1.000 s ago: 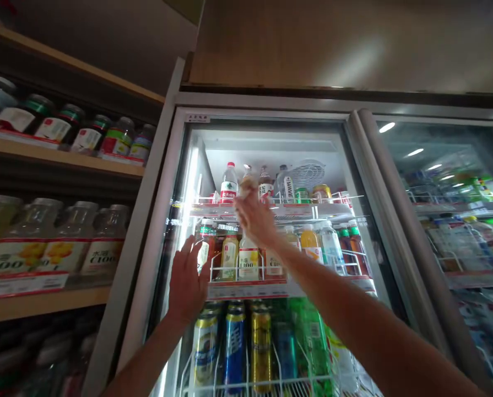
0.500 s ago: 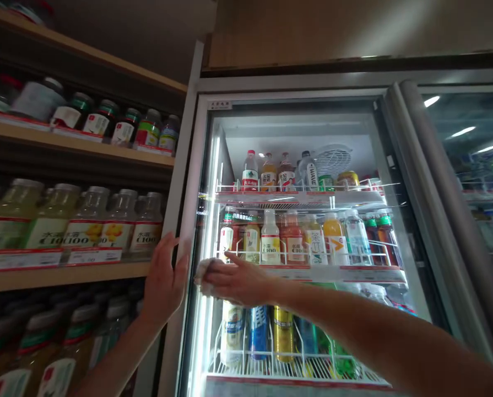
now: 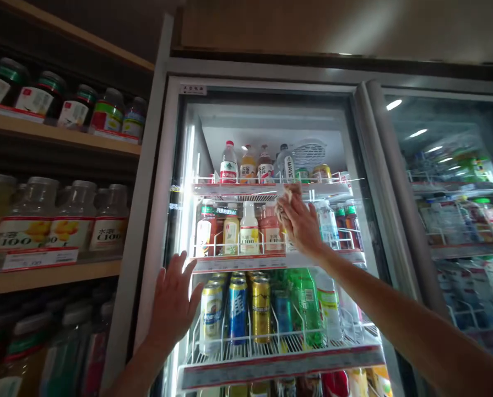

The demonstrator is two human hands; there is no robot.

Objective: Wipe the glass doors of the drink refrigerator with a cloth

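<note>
A drinks fridge with a glass door [image 3: 332, 127] stands in front of me, lit from inside. My left hand [image 3: 172, 302] lies flat and open against the glass near the door's left frame [image 3: 145, 220]. My right hand [image 3: 299, 220] presses a small pale cloth [image 3: 282, 199] on the glass, level with the second shelf of bottles [image 3: 250, 229]. Its fingers are closed over the cloth. Behind the glass, cans [image 3: 238, 311] fill the third shelf and more bottles [image 3: 248, 162] stand on the top one.
Wooden shelves [image 3: 60, 270] at the left carry rows of clear bottles [image 3: 43, 215] and jars [image 3: 76, 110]. A second fridge door [image 3: 448, 220] adjoins on the right, its handle [image 3: 395, 193] running down between the two doors.
My right hand with the cloth swept from the top shelf level down to the lower left of the glass, then back up to the middle. My left hand stayed flat near the left frame.
</note>
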